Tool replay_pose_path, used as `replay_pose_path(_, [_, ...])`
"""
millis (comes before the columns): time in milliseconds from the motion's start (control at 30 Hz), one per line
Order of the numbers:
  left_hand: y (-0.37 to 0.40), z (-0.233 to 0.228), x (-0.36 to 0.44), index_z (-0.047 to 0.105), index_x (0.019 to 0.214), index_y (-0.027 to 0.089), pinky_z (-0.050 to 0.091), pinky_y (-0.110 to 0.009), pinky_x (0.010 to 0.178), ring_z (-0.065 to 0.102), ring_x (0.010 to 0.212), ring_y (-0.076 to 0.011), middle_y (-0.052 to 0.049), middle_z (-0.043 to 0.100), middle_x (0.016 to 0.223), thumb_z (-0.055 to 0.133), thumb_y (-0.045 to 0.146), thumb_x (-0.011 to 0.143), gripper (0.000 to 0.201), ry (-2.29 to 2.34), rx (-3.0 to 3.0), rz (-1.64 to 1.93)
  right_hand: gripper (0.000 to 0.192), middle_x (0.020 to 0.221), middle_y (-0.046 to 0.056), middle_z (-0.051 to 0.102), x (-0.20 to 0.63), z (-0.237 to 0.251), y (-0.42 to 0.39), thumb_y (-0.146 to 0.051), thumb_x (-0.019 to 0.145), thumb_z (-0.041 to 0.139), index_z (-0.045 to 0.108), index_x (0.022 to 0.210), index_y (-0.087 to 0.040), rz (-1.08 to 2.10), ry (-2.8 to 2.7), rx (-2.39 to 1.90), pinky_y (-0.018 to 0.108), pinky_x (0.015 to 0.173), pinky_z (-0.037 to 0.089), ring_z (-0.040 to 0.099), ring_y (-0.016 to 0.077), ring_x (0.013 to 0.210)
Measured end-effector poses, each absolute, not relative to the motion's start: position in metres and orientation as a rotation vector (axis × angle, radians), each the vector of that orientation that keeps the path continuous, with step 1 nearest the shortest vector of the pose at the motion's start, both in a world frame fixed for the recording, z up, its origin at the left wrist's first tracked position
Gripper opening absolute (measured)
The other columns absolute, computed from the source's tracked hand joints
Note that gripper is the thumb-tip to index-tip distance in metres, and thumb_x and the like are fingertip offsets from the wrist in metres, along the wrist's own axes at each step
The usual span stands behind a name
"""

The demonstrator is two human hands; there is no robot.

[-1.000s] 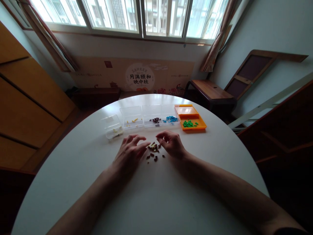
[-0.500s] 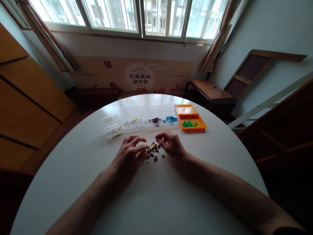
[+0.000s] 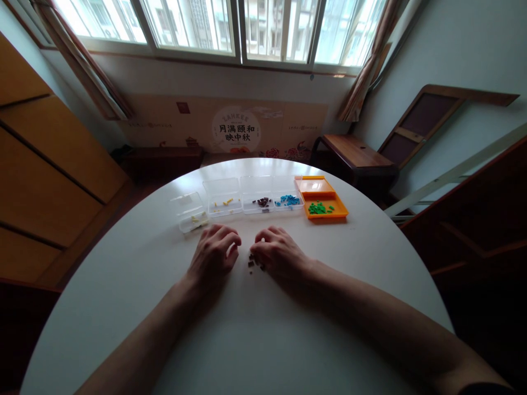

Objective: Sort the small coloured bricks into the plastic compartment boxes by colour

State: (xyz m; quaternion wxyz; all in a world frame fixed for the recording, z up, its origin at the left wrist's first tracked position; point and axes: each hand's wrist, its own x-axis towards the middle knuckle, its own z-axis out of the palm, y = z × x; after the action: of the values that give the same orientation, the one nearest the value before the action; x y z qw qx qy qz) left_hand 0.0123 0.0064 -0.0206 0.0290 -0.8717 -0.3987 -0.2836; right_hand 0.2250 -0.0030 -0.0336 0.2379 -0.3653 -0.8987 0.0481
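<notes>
The pile of small dark pieces (image 3: 252, 261) lay on the round white surface (image 3: 255, 329), and everything else is placed from it. Only a few pieces showed at the pile's left edge; the rest sat hidden under the right hand (image 3: 276, 256). That hand lay knuckles up directly over the pile, touching it, its fingers (image 3: 263, 237) curled down and inward onto the pieces. Whether they pinched any piece could not be told, since the fingertips were out of sight beneath the hand.

The left hand (image 3: 214, 257) rested just left of the pile, apart from it by a narrow gap. Its fingers (image 3: 229, 237) were bent into a loose, half-closed fist, knuckles up; nothing showed in its grasp, though the palm side was hidden.

Beyond the pile, toward the window, a row of boxes stood on the surface. Straight beyond it was the clear box with brown pieces (image 3: 258, 203). Left of that one stood the clear box with yellow pieces (image 3: 223, 204), and further left, slightly nearer the person, the clear box with pale pieces (image 3: 191, 215). Beyond and to the right of the pile were the clear box with blue pieces (image 3: 287, 201) and then the orange tray (image 3: 336, 207) holding green pieces (image 3: 318, 208). All the boxes stood well apart from the pile.
</notes>
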Motion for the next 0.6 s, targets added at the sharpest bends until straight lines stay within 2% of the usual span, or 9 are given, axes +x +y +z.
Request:
replay_pose_path(300, [0.0061, -0.0209, 0.0127, 0.06, 0.077, 0.02, 0.042, -0.039, 0.084, 0.055, 0.088, -0.0215, -0.004, 0.066, 0.087, 0.052, 0.01, 0.08, 0.013, -1.197, -2.682, -0.879, 0.011, 0.102, 0.005, 0.065, 0.2237, -0.0333, -0.0028, -0.02, 0.086, 0.059, 0.07, 0.09, -0.023, 0.099, -2.494, -0.923, 0.033, 0.082, 0.037, 0.05, 0.0183, 0.088])
replay_pose_path(600, [0.0007, -0.0141, 0.0205, 0.06, 0.088, 0.02, 0.042, -0.034, 0.08, 0.058, 0.086, -0.0184, -0.002, 0.067, 0.085, 0.062, 0.018, 0.083, 0.005, -0.875, -2.662, -1.024, 0.013, 0.088, 0.006, 0.065, 0.2254, -0.0337, 0.0022, -0.022, 0.09, 0.057, 0.069, 0.088, -0.018, 0.467, -2.038, -0.894, 0.029, 0.079, 0.047, 0.058, 0.0159, 0.083])
